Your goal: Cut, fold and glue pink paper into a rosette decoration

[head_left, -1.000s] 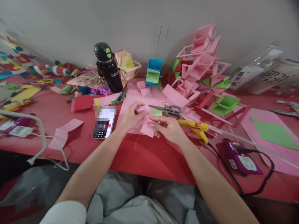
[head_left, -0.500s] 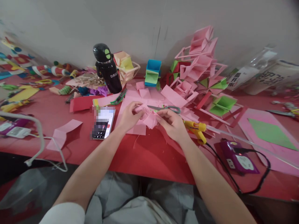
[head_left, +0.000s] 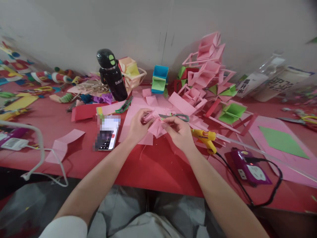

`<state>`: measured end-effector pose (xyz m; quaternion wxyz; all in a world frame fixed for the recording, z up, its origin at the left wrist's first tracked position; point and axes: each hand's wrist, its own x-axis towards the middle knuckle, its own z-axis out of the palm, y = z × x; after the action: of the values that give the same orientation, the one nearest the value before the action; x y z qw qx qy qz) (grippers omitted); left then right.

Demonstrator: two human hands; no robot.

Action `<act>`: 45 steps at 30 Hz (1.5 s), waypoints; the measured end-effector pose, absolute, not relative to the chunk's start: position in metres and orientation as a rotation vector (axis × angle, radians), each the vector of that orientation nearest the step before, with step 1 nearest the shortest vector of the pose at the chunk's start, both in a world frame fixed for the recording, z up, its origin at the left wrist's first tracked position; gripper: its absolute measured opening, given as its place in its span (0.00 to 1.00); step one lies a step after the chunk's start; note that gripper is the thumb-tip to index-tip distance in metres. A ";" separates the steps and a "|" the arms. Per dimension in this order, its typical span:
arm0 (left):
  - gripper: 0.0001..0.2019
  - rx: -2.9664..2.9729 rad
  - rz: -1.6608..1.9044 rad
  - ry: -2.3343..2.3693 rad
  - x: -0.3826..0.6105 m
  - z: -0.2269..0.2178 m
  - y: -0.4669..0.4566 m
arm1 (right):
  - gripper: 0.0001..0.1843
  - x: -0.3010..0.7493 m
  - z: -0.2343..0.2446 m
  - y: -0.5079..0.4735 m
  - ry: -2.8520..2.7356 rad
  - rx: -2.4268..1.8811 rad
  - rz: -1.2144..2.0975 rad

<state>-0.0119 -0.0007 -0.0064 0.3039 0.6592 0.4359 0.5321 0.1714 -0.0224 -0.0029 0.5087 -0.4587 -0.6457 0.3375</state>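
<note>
Between my two hands is a small folded pink paper piece (head_left: 157,128), lifted over the front part of the red table. My left hand (head_left: 140,125) pinches its left side, thumb towards me. On the other side, the fingertips of my right hand (head_left: 178,131) close on its right edge. Scissors with grey-green handles (head_left: 183,117) lie just behind the piece, their blades partly covered by it and my fingers. Pink paper sheets (head_left: 133,109) are spread under and behind my hands. A yellow hot glue gun (head_left: 205,137) lies right beside my right hand.
A phone (head_left: 112,132) lies left of my hands, with a black bottle (head_left: 115,79) behind it. Stacked pink paper shapes (head_left: 208,72) stand at the back right. A purple power strip (head_left: 251,167) with a black cable sits at the right; a white cable (head_left: 41,145) loops at the left.
The whole view has shifted slightly, so things sit a little lower and further left. Both hands keep hold of the pink paper piece, which looks slightly turned.
</note>
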 end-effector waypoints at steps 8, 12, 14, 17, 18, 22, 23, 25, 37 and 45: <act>0.14 1.781 1.401 1.095 -0.010 -0.004 -0.006 | 0.06 0.169 0.004 -0.027 -1.596 -1.157 0.487; 0.13 1.777 1.401 1.092 -0.008 -0.003 -0.007 | 0.06 0.168 0.004 -0.028 -1.597 -1.137 0.405; 0.14 1.771 1.400 1.070 -0.008 -0.003 -0.007 | 0.07 0.167 0.003 -0.028 -1.598 -1.133 0.376; 0.21 1.776 1.387 1.047 -0.009 -0.004 -0.006 | 0.07 0.166 0.003 -0.029 -1.588 -1.152 0.338; 0.24 1.778 1.375 1.040 -0.009 -0.004 -0.006 | 0.07 0.166 0.003 -0.028 -1.581 -1.155 0.324; 0.30 1.779 1.318 1.011 -0.009 -0.006 -0.006 | 0.07 0.165 0.001 -0.027 -1.571 -1.147 0.269; 0.29 1.771 1.306 1.008 -0.009 -0.006 -0.007 | 0.07 0.165 0.001 -0.027 -1.571 -1.152 0.260; 0.28 1.752 1.280 0.990 -0.009 -0.006 -0.008 | 0.08 0.166 0.001 -0.026 -1.569 -1.167 0.246; 0.20 1.732 1.237 0.942 -0.005 0.000 -0.013 | 0.04 0.167 -0.001 -0.026 -1.593 -1.149 0.170; 0.18 1.737 1.308 0.980 -0.003 -0.007 -0.008 | 0.08 0.166 -0.001 -0.028 -1.701 -1.065 0.107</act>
<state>-0.0025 -0.0077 -0.0070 0.3693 0.6767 0.3818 0.5098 0.1662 -0.0281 -0.0010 0.5363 -0.4475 -0.7143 0.0449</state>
